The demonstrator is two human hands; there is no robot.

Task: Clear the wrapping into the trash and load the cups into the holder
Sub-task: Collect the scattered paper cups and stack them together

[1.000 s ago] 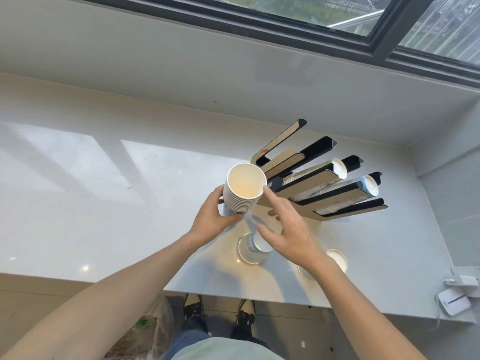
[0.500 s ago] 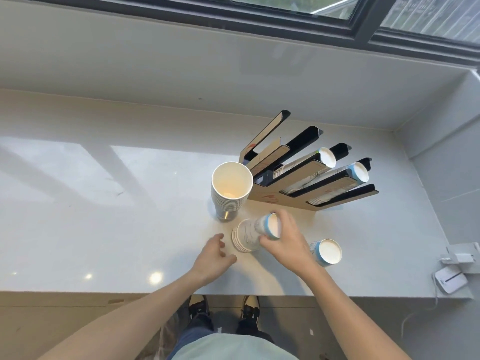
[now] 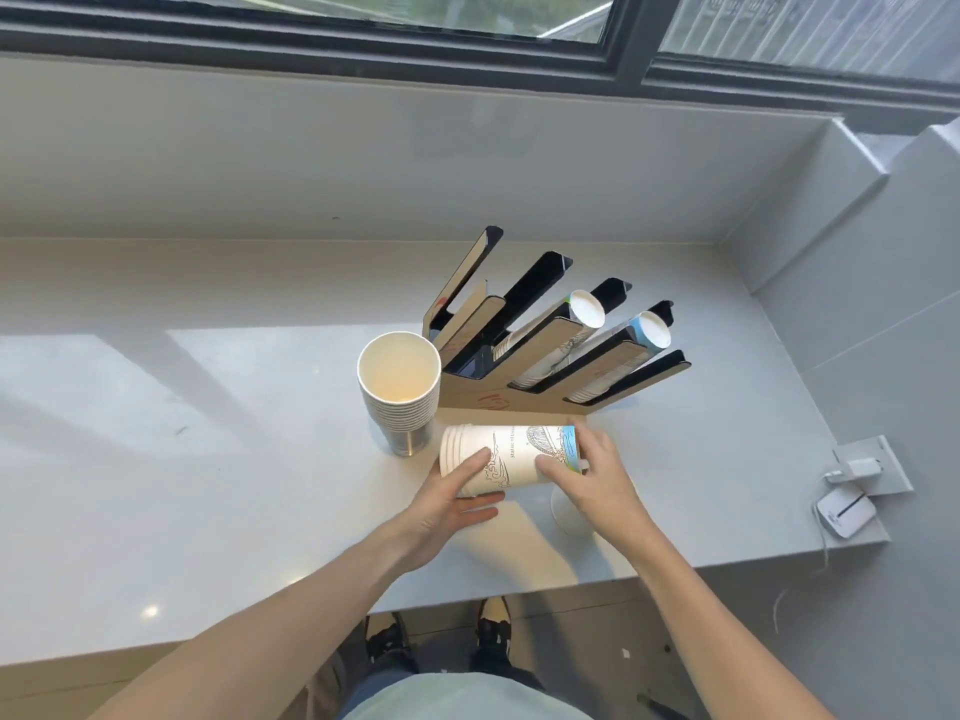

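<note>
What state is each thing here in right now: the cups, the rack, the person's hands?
Printed cup stack: on its side, held by both hands.
Plain cup stack: upright, mouth up.
Holder: two right slots loaded, left slots empty.
Left hand: gripping.
Right hand: gripping.

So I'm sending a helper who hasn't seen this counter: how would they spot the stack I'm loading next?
Find the black slotted holder below the window. In front of it, both hands grip the printed cup stack, the only stack lying sideways.
</note>
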